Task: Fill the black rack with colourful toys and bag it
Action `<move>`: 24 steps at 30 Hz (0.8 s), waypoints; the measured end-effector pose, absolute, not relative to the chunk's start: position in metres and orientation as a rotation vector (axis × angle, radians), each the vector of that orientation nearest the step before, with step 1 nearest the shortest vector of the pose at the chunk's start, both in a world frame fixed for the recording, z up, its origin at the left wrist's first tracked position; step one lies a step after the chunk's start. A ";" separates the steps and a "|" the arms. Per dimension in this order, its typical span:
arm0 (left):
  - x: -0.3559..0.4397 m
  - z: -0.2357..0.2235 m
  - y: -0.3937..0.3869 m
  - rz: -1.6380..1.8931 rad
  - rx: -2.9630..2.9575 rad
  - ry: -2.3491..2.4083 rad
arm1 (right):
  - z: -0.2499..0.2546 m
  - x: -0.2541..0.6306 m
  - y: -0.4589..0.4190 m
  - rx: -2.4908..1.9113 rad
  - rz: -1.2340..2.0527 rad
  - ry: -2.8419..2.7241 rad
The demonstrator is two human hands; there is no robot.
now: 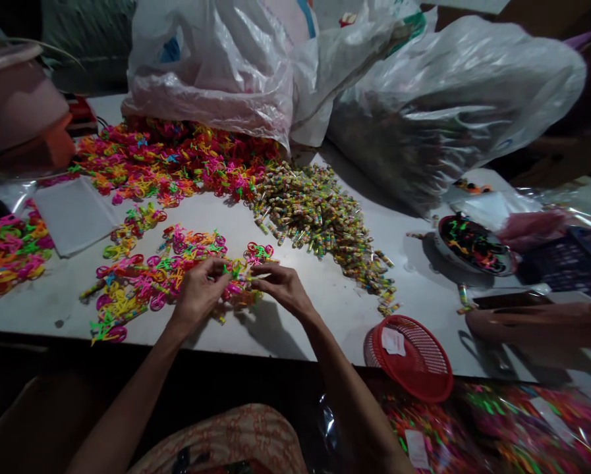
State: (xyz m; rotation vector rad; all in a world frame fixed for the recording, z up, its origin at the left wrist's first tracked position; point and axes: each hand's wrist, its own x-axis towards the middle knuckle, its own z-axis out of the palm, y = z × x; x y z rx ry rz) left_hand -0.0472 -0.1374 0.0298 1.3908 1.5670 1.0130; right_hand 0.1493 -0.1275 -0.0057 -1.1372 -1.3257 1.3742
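On the white table [325, 309], left hand [199, 291] and right hand [282, 284] pinch 1 neon toy [236, 270].

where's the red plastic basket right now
In the head view the red basket sits at the table's near edge, to the right of the right hand, tilted over the rim just below the spread of small wrapped candies.

White table [319, 316] under neon plastic toys [171, 161], wrapped candies [315, 214], red basket [414, 359] (tilted), plastic bags [453, 99].

The piece [239, 275] pinched between both hands is too small to identify. A co-worker's arm [537, 326] at the table's right edge is blurred and cropped.
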 end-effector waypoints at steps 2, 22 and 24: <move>-0.053 0.041 -0.126 1.031 1.755 1.801 | -0.008 0.164 -0.101 -1.368 1.094 -1.494; 0.019 0.018 -0.060 0.686 1.673 1.547 | -0.021 0.190 -0.082 -1.433 1.219 -1.038; 0.018 0.017 -0.076 0.819 1.302 1.366 | -0.015 0.187 -0.097 -1.243 1.392 -0.867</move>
